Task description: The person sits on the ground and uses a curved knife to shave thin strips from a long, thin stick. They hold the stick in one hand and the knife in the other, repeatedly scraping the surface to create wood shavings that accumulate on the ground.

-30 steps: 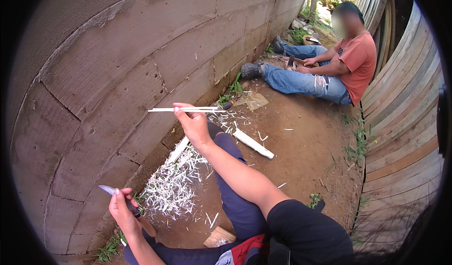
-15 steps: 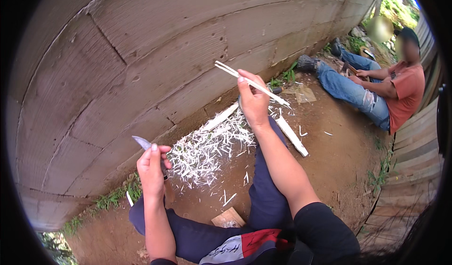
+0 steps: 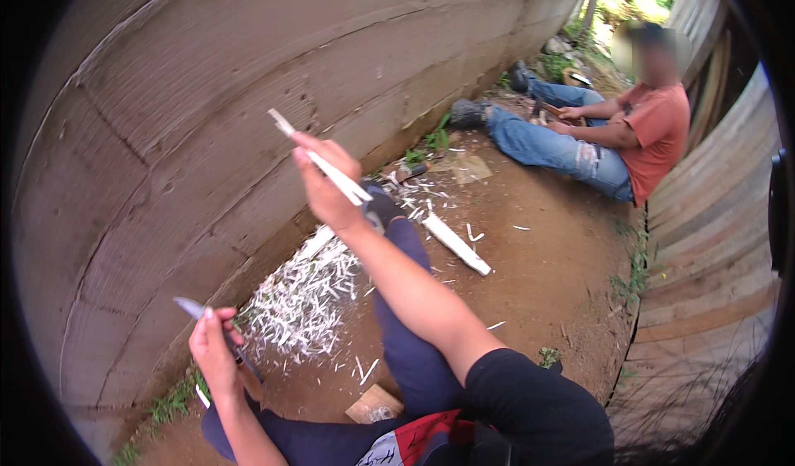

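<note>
Knife [image 3: 190, 307] and pale sticks [image 3: 341, 179] held well apart

The person's left hand [image 3: 214, 357] is wrapped around the knife low on the left, fingers near the base of the blade, its tip slanting up toward the block wall [image 3: 224, 93]. The right hand [image 3: 330, 188], reaching farther out, grips the thin sticks between thumb and fingers; blur makes their exact number hard to tell. They tilt in front of the wall, their lower ends close above the person's shoe [image 3: 383, 209].

The grip on the knife looks light, so a slip could bring the edge against the fingers beside it or drop it toward the bent leg [image 3: 414, 300]. A loosened pinch might let the slender sticks slide out and get lost among the similarly coloured shavings [image 3: 302, 309] heaped below.

Beyond the hands, one thick pale strip [image 3: 457, 244] lies on the dirt [image 3: 546, 259] and another [image 3: 318, 241] rests at the heap's edge. A small wooden block [image 3: 374, 405] sits near the lap. Farther off, a co-worker [image 3: 658, 126] sits by the plank fence [image 3: 712, 259], well clear of the blade.
</note>
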The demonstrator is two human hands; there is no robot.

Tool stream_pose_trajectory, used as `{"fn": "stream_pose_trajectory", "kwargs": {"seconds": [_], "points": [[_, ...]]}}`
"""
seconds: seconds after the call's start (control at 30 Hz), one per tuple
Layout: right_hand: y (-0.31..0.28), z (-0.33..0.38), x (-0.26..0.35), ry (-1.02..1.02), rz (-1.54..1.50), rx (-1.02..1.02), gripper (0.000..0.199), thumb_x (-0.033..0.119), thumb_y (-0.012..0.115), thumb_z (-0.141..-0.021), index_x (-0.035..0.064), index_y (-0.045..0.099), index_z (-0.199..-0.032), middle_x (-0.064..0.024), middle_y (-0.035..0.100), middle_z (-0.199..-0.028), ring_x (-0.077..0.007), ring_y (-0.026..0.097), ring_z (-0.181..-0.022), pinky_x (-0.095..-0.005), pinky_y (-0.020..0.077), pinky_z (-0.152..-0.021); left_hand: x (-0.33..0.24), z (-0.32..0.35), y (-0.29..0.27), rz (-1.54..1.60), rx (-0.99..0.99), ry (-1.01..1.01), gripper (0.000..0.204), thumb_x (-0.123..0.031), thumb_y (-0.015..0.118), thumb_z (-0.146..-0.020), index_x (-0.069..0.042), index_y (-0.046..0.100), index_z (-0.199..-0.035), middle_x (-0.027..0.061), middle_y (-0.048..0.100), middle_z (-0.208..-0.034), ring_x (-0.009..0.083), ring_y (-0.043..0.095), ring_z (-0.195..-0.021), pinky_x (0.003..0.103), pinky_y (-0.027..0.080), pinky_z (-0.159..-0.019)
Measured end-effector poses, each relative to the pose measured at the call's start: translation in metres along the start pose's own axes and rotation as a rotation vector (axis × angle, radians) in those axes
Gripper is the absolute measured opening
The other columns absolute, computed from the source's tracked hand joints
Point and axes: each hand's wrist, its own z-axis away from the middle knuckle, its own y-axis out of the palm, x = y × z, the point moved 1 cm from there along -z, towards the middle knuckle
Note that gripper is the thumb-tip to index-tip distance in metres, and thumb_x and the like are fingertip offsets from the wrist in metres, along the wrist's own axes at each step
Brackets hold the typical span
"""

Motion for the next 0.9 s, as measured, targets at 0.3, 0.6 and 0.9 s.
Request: {"fn": "stream_pose_trajectory", "kwargs": {"seconds": [0.3,0.6,0.9], "points": [[0.030,0.017,0.016,0.018,-0.051,0.040,0.016,0.016,0.071,-0.092,0.0028,0.073,-0.101,-0.0112,0.062,-0.090,-0.0248,0.063,-0.080,-0.0341,0.0503,-0.070,-0.002,-0.002,-0.024,-0.107,-0.169,-0.056,0.040,-0.033,0.050,-0.106,0.002,0.067,-0.095,0.0003,0.054,-0.075,0.0068,0.051,-0.059,0.022,0.040,-0.056],[0.041,0.129,-0.011,0.238,0.174,0.689,0.020,0.023,0.069,-0.091,0.0073,0.078,-0.100,-0.0146,0.074,-0.088,-0.0227,0.071,-0.073,-0.0321,0.0536,-0.065,-0.013,-0.010,-0.055,0.081,-0.304,0.167,0.040,-0.037,0.059,-0.102,0.001,0.071,-0.100,-0.0027,0.056,-0.077,0.0046,0.053,-0.060,0.019,0.037,-0.053],[0.049,0.278,-0.117,0.845,0.281,0.590,0.031,0.026,0.065,-0.096,0.0024,0.072,-0.115,-0.0123,0.074,-0.093,-0.0170,0.068,-0.075,-0.0300,0.0542,-0.066,-0.018,-0.010,-0.095,0.098,-0.449,0.060,0.037,-0.034,0.058,-0.102,0.000,0.072,-0.100,-0.0023,0.057,-0.079,0.0049,0.053,-0.063,0.019,0.042,-0.057]]}}
